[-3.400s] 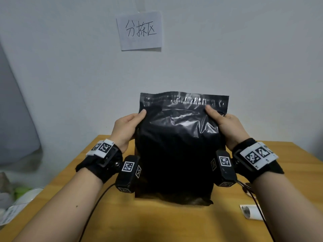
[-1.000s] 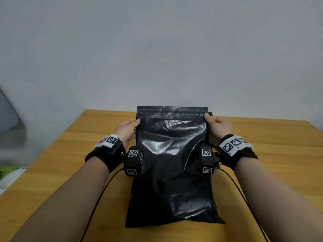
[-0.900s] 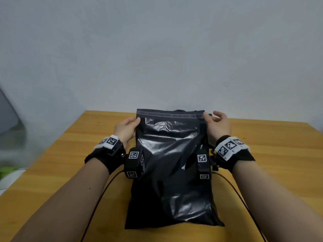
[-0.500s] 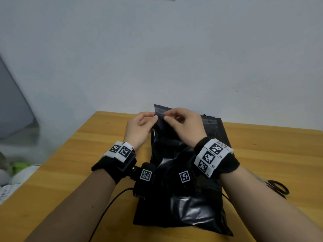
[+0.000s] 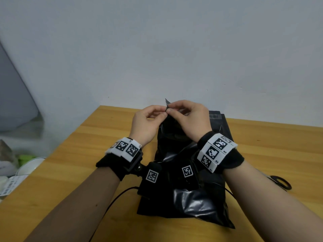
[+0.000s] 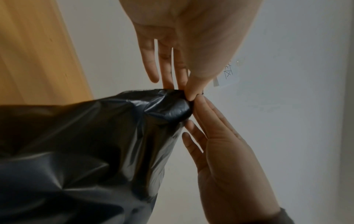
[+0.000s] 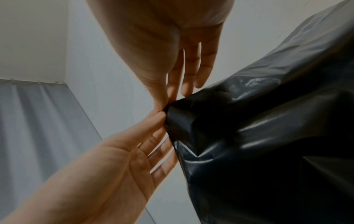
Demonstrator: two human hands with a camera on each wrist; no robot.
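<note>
A black plastic mailer bag (image 5: 192,203) lies on the wooden table (image 5: 70,172), its far end lifted. My left hand (image 5: 162,113) and my right hand (image 5: 170,110) meet at the bag's raised top corner (image 5: 167,103), and each pinches it between thumb and forefinger. In the left wrist view the left hand (image 6: 188,94) comes down from the top and the right hand (image 6: 200,104) rises from below onto the bunched black bag (image 6: 86,151). The right wrist view has the right hand (image 7: 162,104) above, the left hand (image 7: 159,117) below, and the bag (image 7: 268,151) on the right.
Black scissors (image 5: 279,182) lie on the table at the right, beside my right forearm. A black cable (image 5: 113,203) runs under my left arm. A grey curtain (image 5: 14,93) and white clutter (image 5: 28,166) sit left of the table. A wall stands just behind.
The bag went from being held upright by both upper sides to lying on the table. Both hands then came together at its top left corner, which now stands a little higher.
</note>
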